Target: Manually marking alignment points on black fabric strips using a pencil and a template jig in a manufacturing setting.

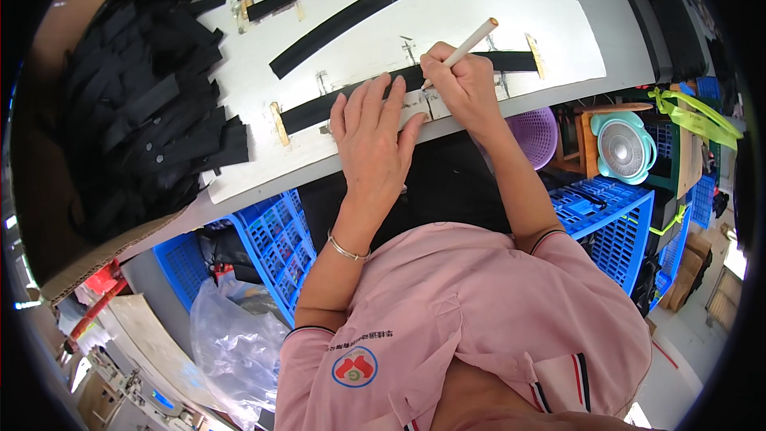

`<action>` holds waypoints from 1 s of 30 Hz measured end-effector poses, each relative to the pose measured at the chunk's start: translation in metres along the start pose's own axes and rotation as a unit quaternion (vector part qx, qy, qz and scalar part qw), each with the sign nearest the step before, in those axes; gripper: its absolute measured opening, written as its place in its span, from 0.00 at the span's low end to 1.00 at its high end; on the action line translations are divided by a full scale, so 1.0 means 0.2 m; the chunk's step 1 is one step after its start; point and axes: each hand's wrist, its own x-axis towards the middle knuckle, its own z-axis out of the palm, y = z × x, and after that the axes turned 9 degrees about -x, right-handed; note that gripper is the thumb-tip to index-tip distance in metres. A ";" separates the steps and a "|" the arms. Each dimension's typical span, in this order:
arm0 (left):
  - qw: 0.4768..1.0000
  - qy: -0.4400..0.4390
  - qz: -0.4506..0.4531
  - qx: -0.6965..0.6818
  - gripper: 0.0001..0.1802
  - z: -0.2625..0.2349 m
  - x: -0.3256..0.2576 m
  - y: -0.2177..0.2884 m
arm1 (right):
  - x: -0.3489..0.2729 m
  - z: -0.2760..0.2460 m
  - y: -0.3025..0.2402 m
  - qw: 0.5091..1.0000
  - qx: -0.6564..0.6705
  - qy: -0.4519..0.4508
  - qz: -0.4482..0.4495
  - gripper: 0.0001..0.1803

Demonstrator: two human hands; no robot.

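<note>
A black fabric strip [319, 115] lies across the white board [263, 64], its two ends beside yellowish tape pieces. My left hand [372, 132] rests flat on the strip, fingers spread and pressing it down. In my right hand [463, 84] is a white pen-like marker [476, 38], tilted, its lower end near the strip's near edge; the tip is hard to see. Dark pencil-like marks show on the board around the strip. Beyond it, a second black strip [343, 25] lies at a slant, with more strips at the far edge.
A cardboard box [40, 223] at the left holds a heap of black strips [144, 104]. Below the table edge stand blue plastic crates [275, 243], a purple basket [533, 137] and a teal fan [625, 148]. A clear plastic bag [239, 343] hangs at lower left.
</note>
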 end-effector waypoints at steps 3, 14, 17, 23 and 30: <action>1.000 -0.004 0.003 0.001 0.28 0.00 0.00 0.00 | -0.02 -0.04 -0.03 1.000 0.019 0.012 0.003 0.13; 0.999 -0.028 0.011 0.019 0.28 -0.01 0.01 0.00 | -0.24 -0.34 0.12 0.915 -0.319 0.239 -0.067 0.17; 0.999 -0.028 0.005 0.031 0.28 0.00 0.00 0.01 | -0.25 -0.33 0.17 0.896 -0.375 0.206 -0.118 0.22; 0.999 -0.036 0.004 0.030 0.27 0.00 0.00 0.02 | -0.27 -0.35 0.25 0.882 -0.404 0.204 -0.132 0.22; 0.999 0.027 -0.015 -0.024 0.18 0.06 0.10 0.13 | -0.29 -0.36 0.28 0.887 -0.390 0.199 -0.150 0.24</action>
